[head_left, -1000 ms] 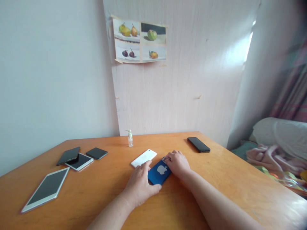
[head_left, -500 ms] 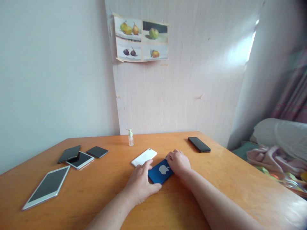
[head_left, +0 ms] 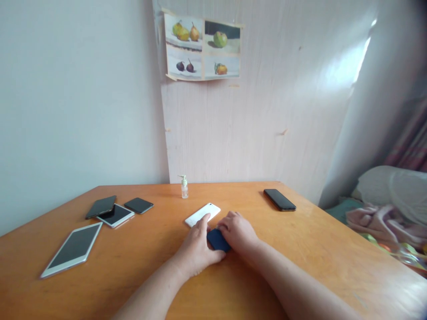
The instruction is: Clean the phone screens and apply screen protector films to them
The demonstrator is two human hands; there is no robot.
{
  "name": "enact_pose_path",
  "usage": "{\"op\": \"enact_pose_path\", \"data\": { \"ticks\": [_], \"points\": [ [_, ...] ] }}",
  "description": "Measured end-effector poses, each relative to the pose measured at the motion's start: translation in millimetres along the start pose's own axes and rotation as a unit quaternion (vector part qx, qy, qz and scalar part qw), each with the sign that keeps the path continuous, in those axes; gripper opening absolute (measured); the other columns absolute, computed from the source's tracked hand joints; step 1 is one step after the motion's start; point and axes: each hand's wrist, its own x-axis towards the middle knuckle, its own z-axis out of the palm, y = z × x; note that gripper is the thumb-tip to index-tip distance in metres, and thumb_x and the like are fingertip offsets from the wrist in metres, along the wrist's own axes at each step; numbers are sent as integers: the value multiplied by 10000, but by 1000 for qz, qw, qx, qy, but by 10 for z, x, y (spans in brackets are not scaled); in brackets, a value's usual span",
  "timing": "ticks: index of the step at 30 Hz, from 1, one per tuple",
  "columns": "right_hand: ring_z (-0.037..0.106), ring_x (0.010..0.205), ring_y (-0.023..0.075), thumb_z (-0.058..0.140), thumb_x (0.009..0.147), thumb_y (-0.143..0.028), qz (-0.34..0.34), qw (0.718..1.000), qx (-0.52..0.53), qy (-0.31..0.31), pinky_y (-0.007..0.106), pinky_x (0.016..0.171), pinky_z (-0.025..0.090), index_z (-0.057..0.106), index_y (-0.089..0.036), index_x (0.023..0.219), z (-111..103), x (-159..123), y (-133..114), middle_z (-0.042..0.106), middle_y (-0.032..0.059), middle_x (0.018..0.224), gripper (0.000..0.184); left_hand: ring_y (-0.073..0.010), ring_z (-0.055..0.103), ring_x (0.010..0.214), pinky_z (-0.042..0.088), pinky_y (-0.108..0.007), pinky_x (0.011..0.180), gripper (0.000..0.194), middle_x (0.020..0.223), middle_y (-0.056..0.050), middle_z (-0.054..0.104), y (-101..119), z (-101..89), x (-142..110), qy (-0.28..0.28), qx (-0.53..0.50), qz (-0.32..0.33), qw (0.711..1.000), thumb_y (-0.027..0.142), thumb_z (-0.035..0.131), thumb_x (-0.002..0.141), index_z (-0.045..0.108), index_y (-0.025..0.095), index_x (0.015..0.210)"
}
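On the worktop (head_left: 313, 240), your left hand (head_left: 195, 250) holds the flat blue thing (head_left: 217, 241) by its edges; whether your right hand (head_left: 240, 233), over it, grips is hard to tell. A forward push could bump the white phone (head_left: 202, 213).

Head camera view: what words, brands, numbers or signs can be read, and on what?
None can be read.
Blue flat object: no lettering shows; the right hand covers part.
White phone: any marks are too faint to read.
Pump bottle: too small to make out a label.
Fruit pictures: no legible words.
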Motion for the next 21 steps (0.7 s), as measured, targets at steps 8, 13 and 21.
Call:
{"op": "enact_pose_path", "data": {
  "ticks": [8,13,21],
  "points": [
    [552,890,169,464,943,-296,-63,998,23,-3,261,805,366,730,-219,891,8,-81,-113,635,53,884,282,-304,546,1154,440,-432,981,1077,1296,-155,536,0,-2,11,6,-26,18,999,308,778,608,178,191,1494],
    [573,887,171,522,899,-291,-21,999,25,-21,254,763,371,741,-252,932,-1,-49,-62,648,48,915,225,-313,527,1179,430,-431,990,1069,1298,-159,536,10,-22,13,-7,-8,7,1000,319,783,603,201,177,1487],
    [584,826,160,530,859,-252,103,995,17,10,246,708,375,725,-185,865,-122,9,256,653,73,927,206,-305,548,1125,432,-418,972,984,1238,-138,567,63,-50,9,-14,11,-7,1000,345,791,591,321,191,1443]
  ]
}}
